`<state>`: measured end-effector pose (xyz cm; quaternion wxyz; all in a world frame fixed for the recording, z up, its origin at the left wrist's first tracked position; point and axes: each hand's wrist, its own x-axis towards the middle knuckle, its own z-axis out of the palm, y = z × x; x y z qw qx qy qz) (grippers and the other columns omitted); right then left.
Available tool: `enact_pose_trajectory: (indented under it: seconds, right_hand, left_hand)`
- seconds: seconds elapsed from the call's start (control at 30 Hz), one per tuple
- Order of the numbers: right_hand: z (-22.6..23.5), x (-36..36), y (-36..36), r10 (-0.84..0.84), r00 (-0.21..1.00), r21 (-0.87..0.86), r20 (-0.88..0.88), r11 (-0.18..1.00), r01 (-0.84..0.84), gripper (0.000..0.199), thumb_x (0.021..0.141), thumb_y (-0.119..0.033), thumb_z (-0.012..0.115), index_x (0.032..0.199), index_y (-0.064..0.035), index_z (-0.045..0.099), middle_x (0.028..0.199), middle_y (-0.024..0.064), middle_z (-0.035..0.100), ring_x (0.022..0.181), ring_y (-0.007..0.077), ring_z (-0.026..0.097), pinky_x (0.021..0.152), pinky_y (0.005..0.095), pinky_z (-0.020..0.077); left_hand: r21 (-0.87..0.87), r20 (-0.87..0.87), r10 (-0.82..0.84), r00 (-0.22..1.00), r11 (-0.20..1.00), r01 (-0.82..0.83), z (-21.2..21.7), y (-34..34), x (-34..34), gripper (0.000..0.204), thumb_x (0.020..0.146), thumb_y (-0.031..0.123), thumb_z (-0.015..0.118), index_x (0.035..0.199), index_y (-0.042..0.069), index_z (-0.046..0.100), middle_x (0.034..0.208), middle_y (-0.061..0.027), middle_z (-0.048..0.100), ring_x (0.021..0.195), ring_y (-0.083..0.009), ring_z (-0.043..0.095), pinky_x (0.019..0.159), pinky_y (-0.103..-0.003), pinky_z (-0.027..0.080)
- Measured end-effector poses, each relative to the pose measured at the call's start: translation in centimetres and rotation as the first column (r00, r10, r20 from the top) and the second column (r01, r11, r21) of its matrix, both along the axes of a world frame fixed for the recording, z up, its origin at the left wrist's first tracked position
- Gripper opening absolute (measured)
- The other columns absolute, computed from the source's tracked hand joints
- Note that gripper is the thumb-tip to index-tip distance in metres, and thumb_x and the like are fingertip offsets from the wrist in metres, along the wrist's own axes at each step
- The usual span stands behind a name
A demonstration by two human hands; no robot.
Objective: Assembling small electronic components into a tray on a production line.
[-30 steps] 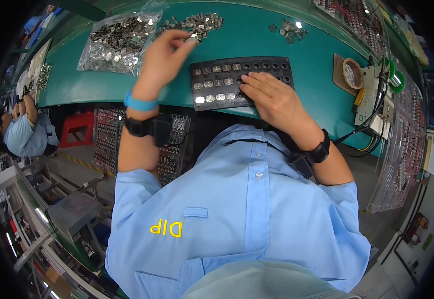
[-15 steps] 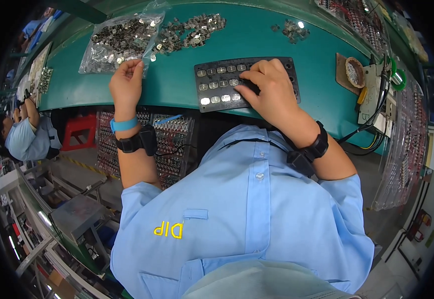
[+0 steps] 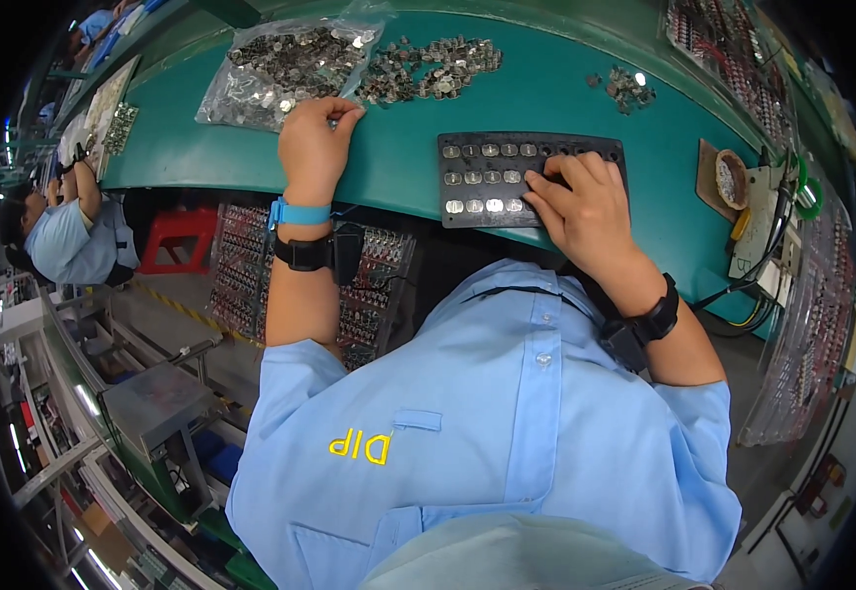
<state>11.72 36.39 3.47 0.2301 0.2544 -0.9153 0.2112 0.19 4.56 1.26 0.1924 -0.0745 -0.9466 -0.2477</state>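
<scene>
A dark rectangular tray (image 3: 480, 164) with rows of small recesses lies near the table's front edge. Several flat silvery metal pieces (image 3: 493, 178) sit in the recesses on its left side. My right hand (image 3: 590, 211) rests over the tray's right part, thumb and forefinger bent close together at the middle and near rows; whatever is between them is hidden. My left hand (image 3: 314, 147) is at the near edge of a clear plastic bag (image 3: 236, 106) full of metal pieces. Its thumb and forefinger are drawn together, and what they may hold is too small to make out.
Loose metal pieces (image 3: 438, 74) are heaped beside the bag, with a smaller pile (image 3: 630, 90) at the far right of the green table (image 3: 398, 162). A round container (image 3: 731, 180) and a cabled box (image 3: 757, 226) stand right. Another person (image 3: 69, 231) sits at far left.
The whole view has shifted, so the table appears further right. My right thumb and forefinger have come closer together and nearer the tray's front. My left hand has moved slightly right along the bag.
</scene>
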Motion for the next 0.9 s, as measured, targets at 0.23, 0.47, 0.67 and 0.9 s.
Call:
enact_pose_trajectory:
  seconds: [0.23,0.47,0.67,0.9]
  right_hand:
    - [2.3,-2.9,0.9,0.1,0.979,0.012,0.175,0.995,-0.103,0.018,0.08,-0.02,0.075,0.094,-0.0091,0.075,0.095,0.0066,0.065,0.087,0.027,0.057,0.075,0.0378,0.0427]
    - [0.4,-12.1,-4.9,-0.061,0.918,0.011,0.392,0.998,0.061,0.017,0.082,-0.023,0.073,0.094,-0.0105,0.074,0.093,0.0095,0.071,0.094,0.0305,0.065,0.081,0.043,0.0519]
    - [-0.9,-14.0,-7.9,-0.199,0.817,0.003,0.541,0.972,0.234,0.018,0.083,-0.029,0.073,0.094,-0.0142,0.075,0.093,0.0091,0.072,0.093,0.0312,0.068,0.077,0.0447,0.0539]
    - [0.3,-12.0,-3.9,-0.079,0.89,-0.095,0.449,0.986,0.136,0.014,0.084,-0.023,0.072,0.09,-0.0102,0.072,0.089,0.0076,0.071,0.082,0.028,0.067,0.071,0.0421,0.0524]
  left_hand:
    - [0.04,-0.013,0.037,0.999,0.999,-0.037,0.1,0.5,0.1,0.013,0.077,0.022,0.08,0.081,0.01,0.075,0.081,-0.0071,0.069,0.076,-0.0271,0.066,0.065,-0.041,0.051]
    - [-0.011,0.032,0.052,0.998,0.999,-0.052,0.1,1.8,-0.3,0.016,0.079,0.022,0.079,0.087,0.009,0.074,0.082,-0.0072,0.07,0.072,-0.0244,0.066,0.064,-0.038,0.051]
    - [0.598,0.086,-0.085,0.993,0.802,0.017,-1.6,0.7,2.3,0.021,0.092,0.017,0.07,0.107,0.002,0.069,0.089,-0.0057,0.07,0.072,-0.0125,0.063,0.064,-0.027,0.05]
    - [0.927,0.188,-0.393,0.9,0.373,-0.031,1.0,4.0,7.4,0.017,0.096,0.011,0.065,0.108,-0.001,0.068,0.096,-0.0044,0.069,0.083,-0.0082,0.062,0.071,-0.023,0.048]
